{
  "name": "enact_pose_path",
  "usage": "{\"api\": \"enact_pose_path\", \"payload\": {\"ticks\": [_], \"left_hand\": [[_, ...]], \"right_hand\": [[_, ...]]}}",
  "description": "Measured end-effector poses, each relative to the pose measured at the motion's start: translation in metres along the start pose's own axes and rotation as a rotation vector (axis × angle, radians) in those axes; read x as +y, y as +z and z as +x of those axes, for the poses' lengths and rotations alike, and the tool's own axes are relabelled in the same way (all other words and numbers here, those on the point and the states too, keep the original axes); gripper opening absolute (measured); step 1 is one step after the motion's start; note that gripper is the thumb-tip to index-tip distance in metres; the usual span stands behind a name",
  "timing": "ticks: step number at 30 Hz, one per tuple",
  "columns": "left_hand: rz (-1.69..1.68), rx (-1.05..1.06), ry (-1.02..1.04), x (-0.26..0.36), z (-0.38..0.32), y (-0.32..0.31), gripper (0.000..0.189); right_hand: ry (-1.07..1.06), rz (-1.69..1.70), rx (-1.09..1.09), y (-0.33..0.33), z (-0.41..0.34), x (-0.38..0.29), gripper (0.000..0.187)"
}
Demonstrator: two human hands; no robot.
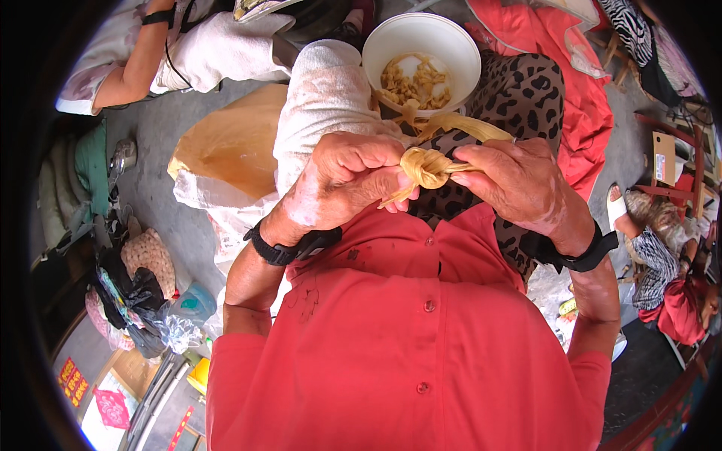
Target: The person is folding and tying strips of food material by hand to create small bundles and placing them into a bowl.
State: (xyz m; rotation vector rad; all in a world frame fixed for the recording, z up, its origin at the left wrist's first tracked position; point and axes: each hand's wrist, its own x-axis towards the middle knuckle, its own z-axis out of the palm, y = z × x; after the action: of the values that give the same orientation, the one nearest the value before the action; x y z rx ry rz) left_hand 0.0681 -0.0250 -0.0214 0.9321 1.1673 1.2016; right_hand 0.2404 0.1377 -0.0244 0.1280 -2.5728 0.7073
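Observation:
Both hands meet at chest height over my lap, around a yellowish knotted strip (427, 168) of thin, soft material. My left hand (352, 183) pinches the knot's left side, where a short loose end hangs below the fingers. My right hand (507, 177) grips the narrow tail on the knot's right side. A longer pale yellow strip (471, 125) runs from beside the bucket to my right hand. Just beyond the hands stands a white plastic bucket (377, 42) with many small yellowish pieces (420, 84) at its bottom.
A white towel (321, 96) covers my left knee. An open brown-yellow bag (231, 146) with a clear plastic lining lies on the floor to the left. Red cloth (581, 124) drapes at the right. Another person's arm (132, 79) shows at upper left; a further person (665, 270) sits at far right.

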Motion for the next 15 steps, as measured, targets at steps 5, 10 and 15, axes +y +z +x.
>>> {"api": "enact_pose_path", "payload": {"ticks": [5, 10, 15], "left_hand": [[0.129, -0.08, 0.083, 0.004, -0.004, -0.009, 0.01], [0.025, -0.031, 0.004, 0.001, -0.007, -0.011, 0.011], [0.485, -0.021, 0.086, 0.006, 0.005, -0.019, 0.029]], "right_hand": [[0.023, 0.03, -0.106, -0.009, -0.017, 0.002, 0.025], [0.073, 0.193, -0.112, -0.009, -0.013, -0.001, 0.017], [0.126, 0.336, -0.033, 0.002, -0.015, 0.009, 0.015]]}}
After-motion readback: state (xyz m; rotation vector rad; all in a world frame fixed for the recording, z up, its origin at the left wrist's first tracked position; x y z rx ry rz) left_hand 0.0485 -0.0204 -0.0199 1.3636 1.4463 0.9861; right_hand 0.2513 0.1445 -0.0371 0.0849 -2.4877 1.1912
